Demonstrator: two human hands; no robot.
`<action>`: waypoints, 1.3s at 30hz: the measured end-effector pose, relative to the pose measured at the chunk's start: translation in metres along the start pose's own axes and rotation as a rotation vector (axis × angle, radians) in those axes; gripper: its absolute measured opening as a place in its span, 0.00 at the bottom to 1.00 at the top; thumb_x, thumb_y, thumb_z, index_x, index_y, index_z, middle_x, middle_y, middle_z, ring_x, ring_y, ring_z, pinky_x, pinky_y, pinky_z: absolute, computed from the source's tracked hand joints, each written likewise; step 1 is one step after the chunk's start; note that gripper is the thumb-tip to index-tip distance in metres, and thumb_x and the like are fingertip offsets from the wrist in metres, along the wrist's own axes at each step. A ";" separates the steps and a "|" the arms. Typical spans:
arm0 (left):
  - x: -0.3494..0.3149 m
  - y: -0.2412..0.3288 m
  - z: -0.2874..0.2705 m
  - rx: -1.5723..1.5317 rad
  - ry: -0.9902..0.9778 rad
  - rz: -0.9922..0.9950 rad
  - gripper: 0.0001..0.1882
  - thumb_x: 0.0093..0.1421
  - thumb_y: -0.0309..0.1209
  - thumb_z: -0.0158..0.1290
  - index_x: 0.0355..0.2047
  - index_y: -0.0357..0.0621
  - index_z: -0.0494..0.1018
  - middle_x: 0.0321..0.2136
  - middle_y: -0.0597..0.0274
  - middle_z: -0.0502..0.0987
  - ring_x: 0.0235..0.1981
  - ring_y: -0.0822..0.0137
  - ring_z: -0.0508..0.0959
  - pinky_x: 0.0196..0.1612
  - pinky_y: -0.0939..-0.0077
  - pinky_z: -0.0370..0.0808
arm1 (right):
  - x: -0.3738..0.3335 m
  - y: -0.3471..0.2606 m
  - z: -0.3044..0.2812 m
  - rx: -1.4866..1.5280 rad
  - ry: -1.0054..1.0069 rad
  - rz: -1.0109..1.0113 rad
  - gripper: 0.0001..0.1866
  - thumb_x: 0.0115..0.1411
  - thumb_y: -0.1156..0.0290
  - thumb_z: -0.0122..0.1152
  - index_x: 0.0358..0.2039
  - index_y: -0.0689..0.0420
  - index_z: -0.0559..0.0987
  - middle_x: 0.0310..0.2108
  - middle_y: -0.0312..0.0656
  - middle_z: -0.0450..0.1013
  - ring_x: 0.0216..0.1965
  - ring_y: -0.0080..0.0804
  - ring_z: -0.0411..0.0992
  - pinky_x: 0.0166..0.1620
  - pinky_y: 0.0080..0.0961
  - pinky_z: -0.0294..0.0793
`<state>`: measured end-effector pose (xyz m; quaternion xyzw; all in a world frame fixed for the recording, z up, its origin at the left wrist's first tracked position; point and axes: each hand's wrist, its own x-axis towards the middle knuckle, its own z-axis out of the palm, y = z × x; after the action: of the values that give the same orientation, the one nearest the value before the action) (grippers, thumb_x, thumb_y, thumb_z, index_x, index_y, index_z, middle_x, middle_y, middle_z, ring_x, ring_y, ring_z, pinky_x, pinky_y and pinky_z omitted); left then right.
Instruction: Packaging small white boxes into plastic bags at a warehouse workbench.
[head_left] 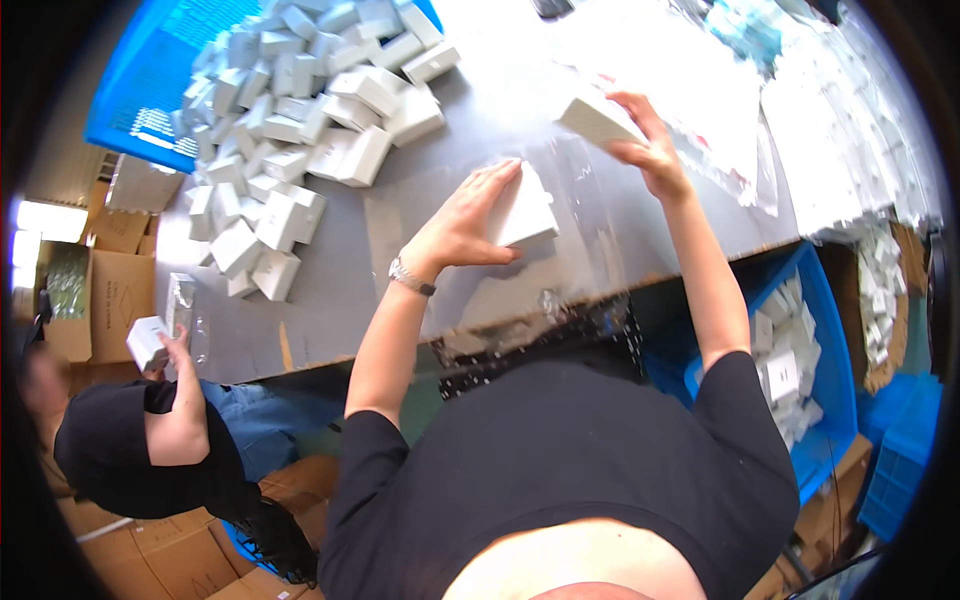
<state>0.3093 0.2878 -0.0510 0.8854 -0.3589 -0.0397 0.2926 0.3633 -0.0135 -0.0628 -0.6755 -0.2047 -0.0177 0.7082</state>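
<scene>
Grey table (320, 310) beneath both hands | blue crate (130, 110) far left, heap of white boxes (300, 130) in and before it | left hand (460, 222) spread along near box (526, 208), cannot tell whether gripping | right hand (655, 152) pinches raised box (600, 122), thumb opposing fingers | watch (411, 279) on left wrist

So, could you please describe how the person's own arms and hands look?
Both upper arms have short, plain black sleeves; the forearms are bare. The left hand and right hand wear no gloves. A silver-and-dark band circles the left wrist; none shows on the right.
</scene>
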 end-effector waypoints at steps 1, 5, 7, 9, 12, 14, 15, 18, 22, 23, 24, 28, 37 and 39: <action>-0.002 0.000 0.015 -0.030 -0.014 -0.001 0.60 0.36 0.42 0.73 0.66 0.34 0.53 0.62 0.46 0.62 0.66 0.52 0.60 0.69 0.59 0.54 | -0.005 -0.009 0.011 -0.038 -0.114 -0.043 0.41 0.43 0.52 0.71 0.56 0.54 0.68 0.52 0.40 0.66 0.54 0.32 0.63 0.58 0.34 0.62; -0.017 -0.017 0.042 -0.007 0.306 -0.136 0.71 0.32 0.49 0.74 0.68 0.32 0.44 0.67 0.40 0.53 0.70 0.43 0.48 0.71 0.53 0.45 | -0.025 0.008 0.050 -0.595 -0.413 -0.306 0.40 0.38 0.60 0.75 0.54 0.50 0.69 0.55 0.47 0.64 0.62 0.48 0.60 0.61 0.43 0.65; -0.035 -0.014 0.040 -0.079 0.388 -0.187 0.72 0.32 0.50 0.75 0.68 0.31 0.44 0.67 0.39 0.52 0.70 0.42 0.46 0.71 0.53 0.44 | -0.031 0.018 0.060 -0.626 -0.437 -0.230 0.39 0.37 0.59 0.74 0.53 0.46 0.70 0.58 0.52 0.61 0.61 0.55 0.61 0.61 0.45 0.65; -0.058 -0.014 0.041 0.083 0.362 -0.328 0.69 0.36 0.56 0.71 0.68 0.33 0.46 0.68 0.40 0.50 0.71 0.44 0.44 0.71 0.52 0.43 | -0.026 0.003 0.066 -0.651 -0.416 -0.293 0.39 0.37 0.60 0.74 0.53 0.46 0.70 0.59 0.53 0.61 0.61 0.55 0.61 0.61 0.46 0.65; -0.075 -0.012 0.054 0.298 0.079 -0.428 0.65 0.41 0.64 0.64 0.68 0.35 0.50 0.69 0.43 0.49 0.72 0.46 0.43 0.71 0.52 0.41 | -0.021 0.006 0.081 -0.685 -0.391 -0.386 0.40 0.37 0.61 0.75 0.54 0.46 0.70 0.60 0.56 0.59 0.61 0.56 0.61 0.61 0.47 0.66; -0.077 -0.017 0.063 0.388 0.085 -0.425 0.62 0.45 0.66 0.59 0.69 0.38 0.49 0.70 0.45 0.48 0.72 0.48 0.43 0.72 0.51 0.37 | -0.015 0.027 0.087 -0.653 -0.555 -0.319 0.40 0.36 0.62 0.75 0.54 0.45 0.70 0.60 0.55 0.59 0.61 0.57 0.61 0.61 0.47 0.66; -0.075 -0.018 0.063 0.436 0.089 -0.472 0.61 0.47 0.67 0.57 0.70 0.39 0.48 0.71 0.46 0.47 0.73 0.49 0.41 0.71 0.50 0.36 | -0.009 0.031 0.086 -0.705 -0.566 -0.299 0.41 0.35 0.62 0.76 0.54 0.44 0.70 0.60 0.54 0.60 0.61 0.56 0.61 0.62 0.46 0.65; -0.071 -0.015 0.055 0.481 0.124 -0.708 0.63 0.48 0.70 0.53 0.70 0.38 0.45 0.71 0.47 0.44 0.73 0.52 0.37 0.70 0.45 0.30 | 0.028 0.042 0.067 -0.879 -0.315 -0.280 0.42 0.34 0.59 0.78 0.54 0.43 0.70 0.53 0.50 0.66 0.60 0.53 0.63 0.62 0.45 0.65; -0.069 -0.038 0.054 0.519 0.337 -0.946 0.59 0.46 0.68 0.57 0.68 0.39 0.52 0.69 0.44 0.50 0.72 0.48 0.42 0.70 0.45 0.35 | 0.034 0.024 0.040 -0.699 0.123 -0.421 0.41 0.42 0.49 0.79 0.55 0.43 0.70 0.52 0.46 0.67 0.53 0.41 0.70 0.46 0.33 0.82; -0.072 -0.039 0.055 0.620 0.453 -0.959 0.54 0.47 0.63 0.61 0.65 0.40 0.60 0.66 0.43 0.57 0.70 0.46 0.48 0.70 0.46 0.41 | 0.022 0.022 0.041 -0.691 0.082 -0.408 0.40 0.42 0.50 0.79 0.55 0.43 0.70 0.52 0.46 0.66 0.54 0.43 0.68 0.48 0.37 0.81; -0.077 -0.038 0.056 0.618 0.457 -0.970 0.54 0.47 0.63 0.61 0.65 0.40 0.60 0.66 0.43 0.57 0.70 0.46 0.48 0.70 0.46 0.41 | 0.010 0.022 0.041 -0.683 0.042 -0.394 0.40 0.42 0.52 0.79 0.55 0.42 0.69 0.53 0.47 0.65 0.56 0.46 0.67 0.50 0.41 0.79; -0.084 0.004 0.059 0.130 0.463 -0.374 0.21 0.45 0.39 0.69 0.37 0.47 0.77 0.39 0.59 0.74 0.47 0.54 0.69 0.54 0.59 0.66 | -0.038 0.034 0.047 -1.000 -0.036 -0.232 0.38 0.41 0.59 0.76 0.55 0.41 0.71 0.55 0.49 0.61 0.60 0.52 0.60 0.56 0.49 0.70; -0.081 -0.003 0.068 0.063 0.477 -0.461 0.09 0.50 0.34 0.65 0.30 0.46 0.80 0.30 0.64 0.76 0.41 0.58 0.73 0.46 0.63 0.71 | -0.069 -0.013 0.104 -0.877 -0.438 -0.550 0.25 0.51 0.62 0.67 0.52 0.52 0.77 0.53 0.45 0.71 0.56 0.41 0.69 0.57 0.37 0.72; -0.077 -0.004 0.065 0.119 0.445 -0.447 0.08 0.53 0.32 0.63 0.30 0.43 0.79 0.31 0.61 0.76 0.38 0.59 0.74 0.42 0.66 0.73 | -0.091 0.008 0.116 -0.752 -0.644 -0.441 0.21 0.55 0.67 0.63 0.51 0.55 0.78 0.52 0.45 0.73 0.58 0.40 0.68 0.61 0.34 0.68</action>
<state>0.2362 0.3090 -0.1174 0.9448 -0.0845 0.1126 0.2958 0.2518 0.0762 -0.0984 -0.7946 -0.5279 -0.0300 0.2984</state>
